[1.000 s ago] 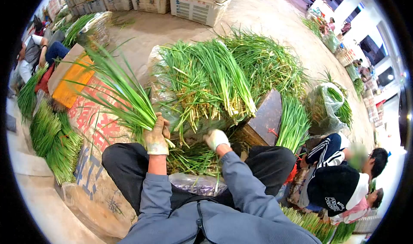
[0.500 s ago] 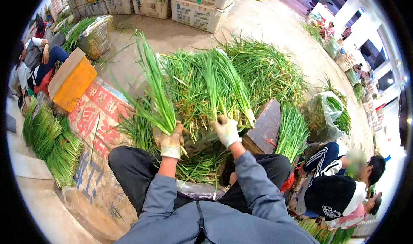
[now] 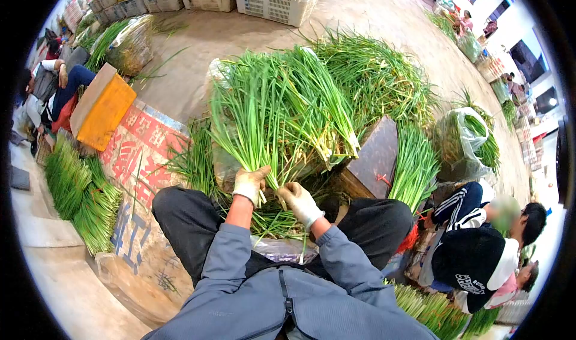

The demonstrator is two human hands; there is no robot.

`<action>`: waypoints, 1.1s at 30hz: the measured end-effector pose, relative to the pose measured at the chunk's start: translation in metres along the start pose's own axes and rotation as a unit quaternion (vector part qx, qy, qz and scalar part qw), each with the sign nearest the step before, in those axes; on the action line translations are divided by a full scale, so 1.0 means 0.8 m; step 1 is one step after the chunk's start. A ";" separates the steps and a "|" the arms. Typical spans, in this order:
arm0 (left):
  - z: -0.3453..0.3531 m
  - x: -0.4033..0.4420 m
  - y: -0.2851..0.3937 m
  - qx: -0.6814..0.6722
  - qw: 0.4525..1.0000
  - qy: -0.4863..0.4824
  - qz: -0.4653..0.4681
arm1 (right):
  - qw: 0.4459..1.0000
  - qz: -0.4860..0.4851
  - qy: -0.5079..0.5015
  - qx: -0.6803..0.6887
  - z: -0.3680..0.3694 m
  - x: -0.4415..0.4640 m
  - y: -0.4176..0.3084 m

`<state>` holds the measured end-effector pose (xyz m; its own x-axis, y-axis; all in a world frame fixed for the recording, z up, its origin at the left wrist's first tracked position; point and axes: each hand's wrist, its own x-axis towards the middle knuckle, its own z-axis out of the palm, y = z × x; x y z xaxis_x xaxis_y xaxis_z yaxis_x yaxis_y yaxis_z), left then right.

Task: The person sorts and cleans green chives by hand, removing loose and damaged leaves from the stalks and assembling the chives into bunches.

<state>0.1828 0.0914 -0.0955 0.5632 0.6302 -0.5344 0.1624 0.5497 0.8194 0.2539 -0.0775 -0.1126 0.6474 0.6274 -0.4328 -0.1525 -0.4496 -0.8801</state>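
Observation:
My left hand (image 3: 251, 184), in a pale work glove, is closed around the lower stems of a bunch of chives (image 3: 249, 127). The leaves fan up and away over the pile. Close beside it, my gloved right hand (image 3: 300, 203) pinches the stem ends of a few chives (image 3: 273, 160). Under and behind them lies a heap of chives (image 3: 318, 109), with pale stem ends toward me. More cut leaves (image 3: 273, 221) lie between my knees.
To the right stand a dark wooden board (image 3: 373, 151), a neat chive bundle (image 3: 414, 169) and a filled plastic bag (image 3: 459, 145). A loose chive pile (image 3: 375, 79) lies behind. At left are an orange box (image 3: 108, 112) and stacked bundles (image 3: 81, 193). A person (image 3: 474, 256) sits close at right.
My left hand has lowered the bunch to the right, onto the heap. My right hand has come down and left, close to the left hand. The view has shifted slightly.

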 end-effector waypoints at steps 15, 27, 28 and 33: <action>-0.054 0.027 0.020 -0.211 0.960 0.182 0.011 | 0.864 -0.042 -0.006 0.501 -0.023 -0.021 -0.003; -0.088 0.010 0.027 -0.234 0.971 0.047 0.032 | 0.959 0.079 -0.136 0.236 0.010 -0.046 0.007; -0.083 -0.001 0.035 -0.248 0.968 0.001 0.031 | 0.937 0.067 -0.169 0.298 0.010 -0.038 -0.002; -0.080 -0.037 0.041 -0.220 0.963 -0.156 0.014 | 0.946 0.005 -0.267 0.184 0.024 0.003 -0.050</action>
<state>0.1197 0.1261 -0.0661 0.7898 0.4904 -0.3685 -0.1762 0.7568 0.6295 0.2470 -0.0459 -0.0822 0.1909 0.9002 -0.3914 -0.4691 -0.2666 -0.8419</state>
